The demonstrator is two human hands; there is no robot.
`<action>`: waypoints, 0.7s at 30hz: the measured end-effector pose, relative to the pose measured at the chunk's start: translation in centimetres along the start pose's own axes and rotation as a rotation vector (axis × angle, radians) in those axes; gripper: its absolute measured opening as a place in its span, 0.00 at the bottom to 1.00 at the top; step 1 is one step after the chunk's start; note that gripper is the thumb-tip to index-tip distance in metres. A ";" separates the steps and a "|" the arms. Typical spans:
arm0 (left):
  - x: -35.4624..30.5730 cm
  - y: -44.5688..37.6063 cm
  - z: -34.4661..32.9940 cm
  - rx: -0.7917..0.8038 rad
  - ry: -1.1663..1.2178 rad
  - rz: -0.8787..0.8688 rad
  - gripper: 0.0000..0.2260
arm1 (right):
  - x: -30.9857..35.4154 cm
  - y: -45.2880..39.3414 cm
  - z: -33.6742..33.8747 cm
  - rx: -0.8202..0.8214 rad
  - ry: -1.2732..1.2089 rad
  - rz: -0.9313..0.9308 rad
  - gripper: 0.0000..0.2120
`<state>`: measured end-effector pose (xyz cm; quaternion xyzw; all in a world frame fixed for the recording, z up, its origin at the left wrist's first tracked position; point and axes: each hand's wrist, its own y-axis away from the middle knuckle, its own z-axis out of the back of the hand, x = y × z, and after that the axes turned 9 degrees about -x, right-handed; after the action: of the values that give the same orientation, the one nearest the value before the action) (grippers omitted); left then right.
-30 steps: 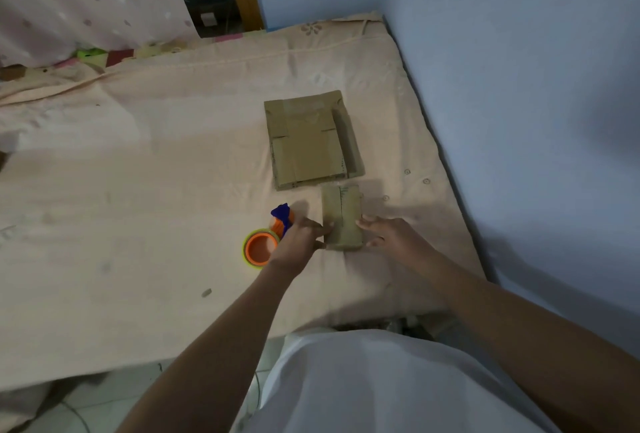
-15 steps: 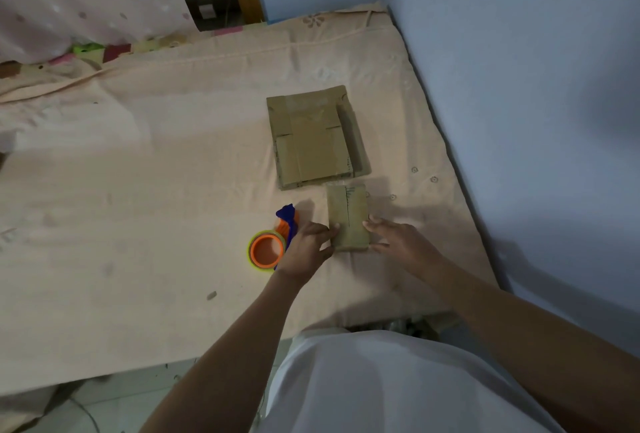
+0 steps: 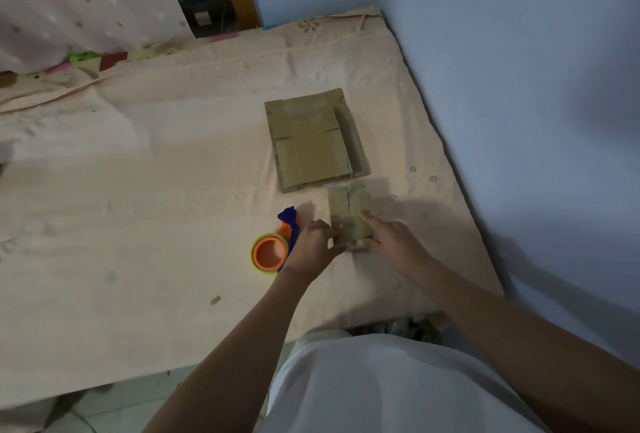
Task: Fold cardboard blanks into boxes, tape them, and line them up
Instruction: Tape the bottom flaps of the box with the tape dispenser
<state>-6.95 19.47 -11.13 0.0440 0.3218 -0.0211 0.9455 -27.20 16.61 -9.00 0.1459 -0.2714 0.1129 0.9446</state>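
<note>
Item: small folded box [image 3: 349,216], brown cardboard, lying on the bed [image 3: 138,190] near its right-hand front edge, just in front of a stack of flat blanks [image 3: 313,141]. A centre seam shows along its top; whether tape covers it cannot be told in the dim light. Left hand [image 3: 313,247]: fingers curled against the box's near-left corner, thumb and forefinger apparently pinching that edge. Right hand [image 3: 391,242]: fingers part spread, forefinger laid on the top face beside the seam, thumb at the near end. Tape dispenser [image 3: 273,247], orange roll with blue handle, lies just left of the left hand, apart from the box. Risks, as judged: the bed is soft bedding, so pressing down on the seam may cave the flaps inward rather than close them flat; the cause would be no firm backing under the box. If the hands let go before the seam is held, the flaps may spring open. The left wrist sits close to the dispenser and could knock it when reaching. The box lies near the bed's edge, so a careless push to the right or forward could send it off. It also sits slightly askew to the blanks, which would spoil a neat row.
</note>
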 end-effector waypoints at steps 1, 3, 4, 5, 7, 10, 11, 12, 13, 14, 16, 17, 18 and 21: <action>-0.1 -0.1 0.0 0.010 -0.001 0.020 0.21 | 0.2 0.0 -0.1 -0.002 0.025 -0.006 0.31; -0.5 -0.2 -0.1 0.009 0.001 0.047 0.23 | 0.4 0.0 -0.3 -0.013 0.035 -0.018 0.32; -0.6 -0.2 -0.1 0.007 -0.003 0.055 0.23 | 0.4 0.0 -0.5 -0.021 0.028 -0.021 0.32; -0.7 -0.2 -0.1 0.009 -0.009 0.062 0.23 | 0.4 0.1 -0.5 -0.020 0.019 -0.028 0.32; -0.7 -0.2 -0.2 0.013 -0.022 0.062 0.24 | 0.6 0.1 -0.5 -0.003 0.026 -0.034 0.32; -0.6 -0.1 -0.2 0.023 -0.069 0.016 0.23 | 0.8 0.1 -0.4 0.059 0.078 -0.005 0.31; -0.6 0.0 -0.2 0.025 -0.082 -0.002 0.22 | 0.8 0.0 -0.3 0.093 0.114 0.019 0.31; -0.5 0.0 -0.2 0.030 -0.092 -0.020 0.21 | 0.6 -0.1 -0.4 0.124 0.142 0.034 0.29; -0.4 0.1 -0.2 0.034 -0.099 -0.037 0.21 | 0.3 -0.1 -0.5 0.156 0.151 0.027 0.27; -0.3 0.1 -0.2 0.037 -0.105 -0.054 0.20 | 0.2 0.0 -0.3 0.162 0.142 0.019 0.26; 0.0 0.1 0.0 0.045 -0.111 -0.088 0.18 | -0.3 0.1 -0.5 0.132 0.159 0.037 0.28; 0.1 0.0 0.1 0.054 -0.111 -0.100 0.18 | -0.4 0.0 -0.5 0.138 0.105 0.019 0.31; 0.1 -0.1 0.2 0.064 -0.112 -0.112 0.18 | -0.4 0.1 -0.5 0.168 0.056 -0.012 0.35; 0.4 -0.4 0.4 0.095 -0.123 -0.136 0.20 | 0.0 0.1 -0.1 0.230 -0.021 -0.112 0.34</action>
<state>-6.43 19.02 -11.05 0.0655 0.2642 -0.1030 0.9567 -27.20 16.71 -9.05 0.2695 -0.2579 0.0888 0.9236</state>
